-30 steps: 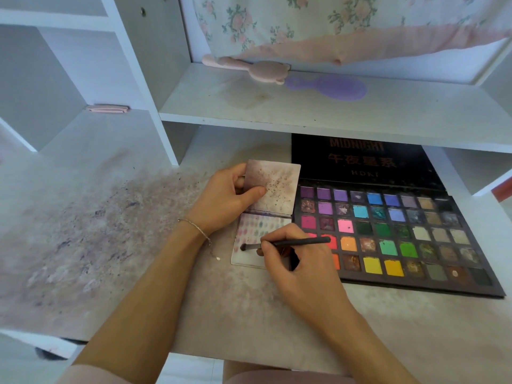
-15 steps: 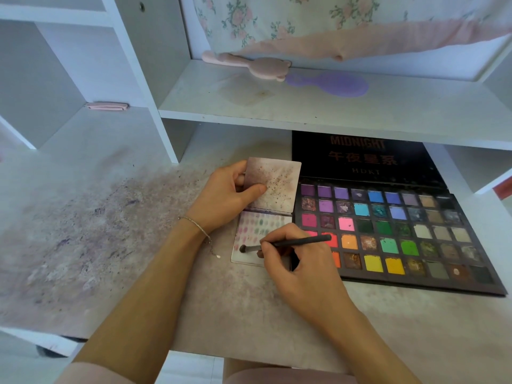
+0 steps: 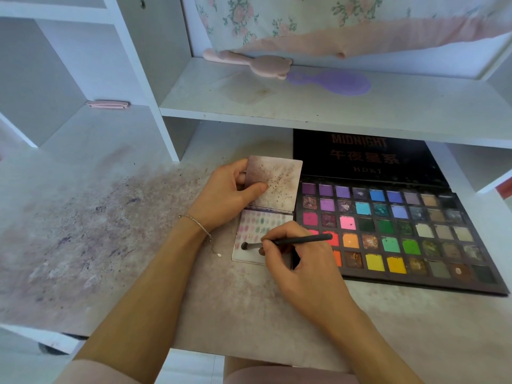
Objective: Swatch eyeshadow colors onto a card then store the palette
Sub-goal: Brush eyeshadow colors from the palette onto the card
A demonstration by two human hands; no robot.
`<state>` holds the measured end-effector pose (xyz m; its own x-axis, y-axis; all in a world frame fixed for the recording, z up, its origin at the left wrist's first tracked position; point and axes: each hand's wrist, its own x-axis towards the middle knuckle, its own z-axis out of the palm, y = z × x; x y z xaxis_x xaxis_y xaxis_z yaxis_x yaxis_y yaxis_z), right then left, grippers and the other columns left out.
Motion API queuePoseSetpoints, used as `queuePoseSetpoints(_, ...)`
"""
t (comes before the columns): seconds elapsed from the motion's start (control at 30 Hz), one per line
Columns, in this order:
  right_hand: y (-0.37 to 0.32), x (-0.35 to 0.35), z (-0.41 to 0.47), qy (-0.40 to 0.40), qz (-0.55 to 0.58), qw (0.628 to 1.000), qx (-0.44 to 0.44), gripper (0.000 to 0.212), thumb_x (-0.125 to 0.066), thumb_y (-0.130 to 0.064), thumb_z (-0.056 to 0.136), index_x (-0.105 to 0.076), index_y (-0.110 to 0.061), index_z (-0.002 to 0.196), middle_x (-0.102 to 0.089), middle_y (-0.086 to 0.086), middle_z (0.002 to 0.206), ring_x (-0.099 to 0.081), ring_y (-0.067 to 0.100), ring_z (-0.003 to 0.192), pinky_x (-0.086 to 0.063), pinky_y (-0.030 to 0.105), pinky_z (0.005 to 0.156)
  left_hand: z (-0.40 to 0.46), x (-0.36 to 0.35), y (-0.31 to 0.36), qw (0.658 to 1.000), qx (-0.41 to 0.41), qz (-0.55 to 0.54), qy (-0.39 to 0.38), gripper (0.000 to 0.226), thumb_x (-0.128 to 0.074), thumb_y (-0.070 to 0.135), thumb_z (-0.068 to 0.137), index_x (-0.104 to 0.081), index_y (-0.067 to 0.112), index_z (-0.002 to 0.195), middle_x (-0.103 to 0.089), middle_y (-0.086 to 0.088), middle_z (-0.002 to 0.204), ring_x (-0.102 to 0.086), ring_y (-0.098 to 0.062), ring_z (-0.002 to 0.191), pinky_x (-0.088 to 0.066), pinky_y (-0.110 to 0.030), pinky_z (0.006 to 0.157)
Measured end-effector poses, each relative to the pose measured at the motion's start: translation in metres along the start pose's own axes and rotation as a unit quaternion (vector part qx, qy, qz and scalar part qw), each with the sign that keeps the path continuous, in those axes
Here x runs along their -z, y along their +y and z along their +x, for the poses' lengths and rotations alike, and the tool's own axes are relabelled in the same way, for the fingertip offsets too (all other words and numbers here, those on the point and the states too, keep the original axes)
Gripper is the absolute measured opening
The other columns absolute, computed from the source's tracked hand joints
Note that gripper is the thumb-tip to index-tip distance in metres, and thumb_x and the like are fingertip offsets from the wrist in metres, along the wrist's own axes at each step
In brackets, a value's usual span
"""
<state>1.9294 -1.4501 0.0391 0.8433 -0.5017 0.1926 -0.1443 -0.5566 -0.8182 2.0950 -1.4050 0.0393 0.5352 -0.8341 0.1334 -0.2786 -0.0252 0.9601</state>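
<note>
Your right hand (image 3: pixel 302 268) pinches the brush (image 3: pixel 288 243), tip on the card (image 3: pixel 257 231) at frame centre; your left hand (image 3: pixel 227 195) grips the card's raised flap (image 3: pixel 274 182) beside the palette (image 3: pixel 401 231).

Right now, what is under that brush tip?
The brush tip rests on the swatch card, below rows of pink and green dabs. The right hand covers the card's lower right corner.

My right hand (image 3: pixel 300 266) covers the lower right corner of the card (image 3: pixel 259 234) and the near left pans of the palette (image 3: pixel 415 231). I cannot read the swatch colours; they are too faint. The shelf (image 3: pixel 332 106) hides the top edge of the palette's lid (image 3: pixel 365 159). Both forearms run out of the bottom edge.
</note>
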Motion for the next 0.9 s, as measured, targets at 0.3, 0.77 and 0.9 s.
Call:
queuePoseSetpoints(0.3,0.0,0.001,-0.001,0.004,0.019,1.0,0.019,0.007,-0.052,-0.025,0.08,-0.059,-0.024,0.081,-0.06,-0.012,0.075,-0.056,0.006,0.075,-0.048,0.022,0.064,0.0,0.0,0.0,1.0,-0.001,-0.001,-0.003,0.028,-0.06,0.004,0.085,-0.057,0.031,0.093,-0.068,0.022,0.074,-0.068,-0.001,0.077,-0.051,-0.012,0.064)
queuePoseSetpoints(0.77,0.006,0.033,-0.011,0.179,0.181,0.967,0.014,0.018,-0.05,-0.013,0.084,-0.062,-0.025,0.089,-0.066,-0.005,0.081,-0.062,0.011,0.069,-0.05,0.017,0.059,-0.001,0.0,0.0,1.0,0.007,0.006,0.003,0.026,-0.06,0.004,0.085,-0.057,0.029,0.093,-0.069,0.023,0.072,-0.067,0.0,0.076,-0.05,-0.01,0.062)
queuePoseSetpoints(0.9,0.015,0.06,-0.025,0.185,0.138,0.973,0.006,0.011,-0.05,-0.026,0.081,-0.06,-0.03,0.083,-0.062,-0.008,0.083,-0.059,0.01,0.071,-0.05,0.016,0.06,-0.001,-0.001,0.0,1.0,0.008,0.005,0.004,0.028,-0.06,0.004,0.085,-0.057,0.03,0.093,-0.07,0.023,0.073,-0.068,0.0,0.077,-0.05,-0.01,0.063)
